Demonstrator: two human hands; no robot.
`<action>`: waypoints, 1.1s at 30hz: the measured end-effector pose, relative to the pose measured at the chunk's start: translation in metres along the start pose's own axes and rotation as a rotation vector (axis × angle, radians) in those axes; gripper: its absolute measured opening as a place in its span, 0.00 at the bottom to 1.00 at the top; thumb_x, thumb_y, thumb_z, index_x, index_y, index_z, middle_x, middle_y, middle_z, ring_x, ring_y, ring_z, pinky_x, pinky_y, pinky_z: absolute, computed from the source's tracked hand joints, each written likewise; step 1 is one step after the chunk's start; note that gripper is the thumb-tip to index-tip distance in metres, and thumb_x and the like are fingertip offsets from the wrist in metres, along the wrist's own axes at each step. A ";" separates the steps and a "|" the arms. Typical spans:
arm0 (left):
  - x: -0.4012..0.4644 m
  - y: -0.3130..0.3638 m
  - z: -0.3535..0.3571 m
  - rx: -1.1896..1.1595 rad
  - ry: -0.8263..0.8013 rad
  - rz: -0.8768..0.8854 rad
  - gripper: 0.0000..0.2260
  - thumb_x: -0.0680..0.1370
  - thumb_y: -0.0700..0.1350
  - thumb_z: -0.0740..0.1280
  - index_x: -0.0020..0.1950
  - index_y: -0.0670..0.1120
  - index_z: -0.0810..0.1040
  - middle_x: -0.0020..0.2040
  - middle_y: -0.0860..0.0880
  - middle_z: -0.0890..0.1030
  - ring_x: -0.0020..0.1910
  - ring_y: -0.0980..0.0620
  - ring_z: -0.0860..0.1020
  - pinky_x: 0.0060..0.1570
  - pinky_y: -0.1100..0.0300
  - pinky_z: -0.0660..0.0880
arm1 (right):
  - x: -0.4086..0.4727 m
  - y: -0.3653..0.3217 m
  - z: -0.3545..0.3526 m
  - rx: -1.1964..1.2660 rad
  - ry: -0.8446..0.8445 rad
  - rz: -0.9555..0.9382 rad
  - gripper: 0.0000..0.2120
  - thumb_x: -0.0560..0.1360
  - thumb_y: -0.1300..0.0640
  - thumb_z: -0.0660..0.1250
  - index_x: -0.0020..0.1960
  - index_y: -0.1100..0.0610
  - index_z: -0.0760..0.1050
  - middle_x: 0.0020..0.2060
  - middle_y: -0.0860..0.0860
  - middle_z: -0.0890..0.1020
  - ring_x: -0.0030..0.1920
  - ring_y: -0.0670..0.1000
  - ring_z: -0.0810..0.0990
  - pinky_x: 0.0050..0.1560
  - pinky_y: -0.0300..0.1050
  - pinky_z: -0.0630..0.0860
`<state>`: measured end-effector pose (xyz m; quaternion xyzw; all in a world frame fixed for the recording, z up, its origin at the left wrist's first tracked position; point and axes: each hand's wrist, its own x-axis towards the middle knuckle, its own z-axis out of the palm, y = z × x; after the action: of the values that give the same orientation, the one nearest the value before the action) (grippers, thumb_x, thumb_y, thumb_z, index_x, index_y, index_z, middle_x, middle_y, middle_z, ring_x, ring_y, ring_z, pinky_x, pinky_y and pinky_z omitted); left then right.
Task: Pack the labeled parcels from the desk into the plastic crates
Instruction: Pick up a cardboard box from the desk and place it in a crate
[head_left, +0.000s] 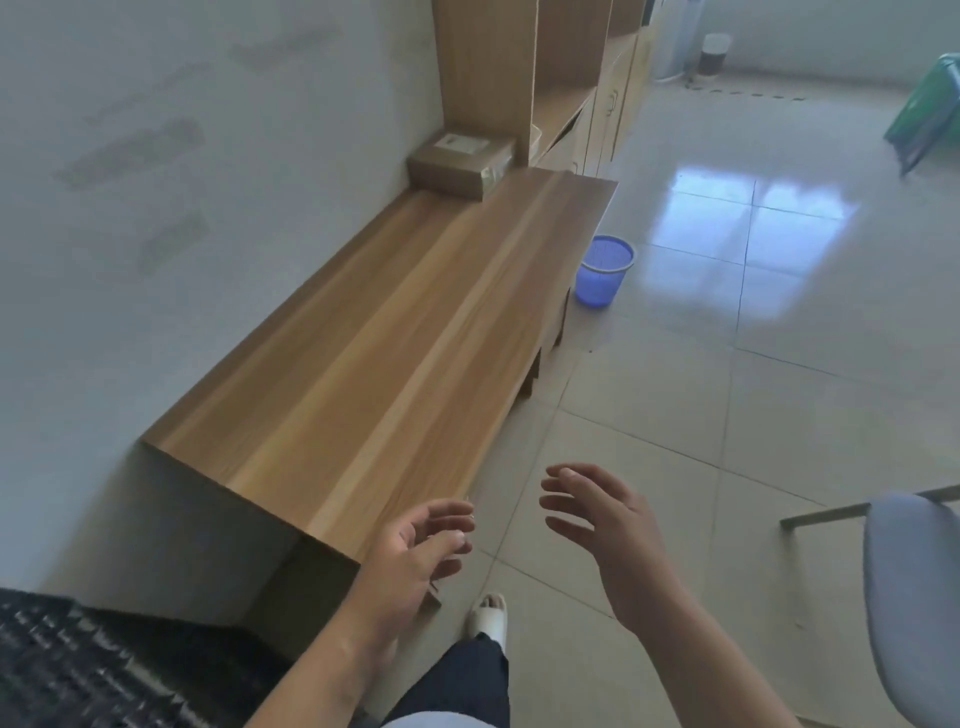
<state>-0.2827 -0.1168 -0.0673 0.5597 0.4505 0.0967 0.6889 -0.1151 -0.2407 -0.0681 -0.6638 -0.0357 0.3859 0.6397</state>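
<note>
A brown cardboard parcel (460, 161) with a white label on top sits at the far end of the long wooden desk (395, 343), against the wall and beside the shelf unit. My left hand (421, 545) hovers at the desk's near corner, fingers apart, holding nothing. My right hand (602, 525) is held out over the floor to the right of the desk, also with spread fingers and nothing in it. Both hands are far from the parcel. No plastic crate is in view.
A blue mesh waste basket (605, 270) stands on the tiled floor by the desk's far right corner. A wooden shelf unit (524, 78) rises behind the desk. A grey chair (914, 592) is at the right edge. A dark textured object (62, 670) fills the bottom left.
</note>
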 end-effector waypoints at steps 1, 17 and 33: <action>0.018 0.008 0.007 0.001 -0.001 -0.001 0.10 0.81 0.36 0.67 0.57 0.47 0.85 0.53 0.46 0.86 0.54 0.46 0.84 0.60 0.48 0.80 | 0.015 -0.009 -0.005 0.008 0.007 -0.006 0.08 0.82 0.59 0.67 0.51 0.58 0.85 0.47 0.55 0.87 0.51 0.55 0.86 0.55 0.52 0.83; 0.306 0.192 0.170 -0.009 -0.197 0.006 0.10 0.80 0.34 0.67 0.58 0.43 0.83 0.54 0.43 0.85 0.49 0.50 0.82 0.54 0.54 0.79 | 0.234 -0.162 -0.101 0.044 0.240 0.062 0.08 0.81 0.62 0.67 0.52 0.61 0.84 0.48 0.57 0.87 0.50 0.55 0.86 0.55 0.52 0.81; 0.505 0.299 0.252 -0.148 0.195 -0.068 0.10 0.81 0.34 0.66 0.56 0.44 0.83 0.51 0.44 0.85 0.49 0.49 0.82 0.55 0.50 0.78 | 0.545 -0.308 -0.138 -0.005 -0.094 0.142 0.08 0.81 0.63 0.66 0.53 0.62 0.83 0.47 0.57 0.87 0.47 0.53 0.85 0.52 0.50 0.81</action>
<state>0.3026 0.1386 -0.0777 0.4795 0.5255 0.1603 0.6842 0.4806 -0.0041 -0.0679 -0.6472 -0.0195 0.4611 0.6068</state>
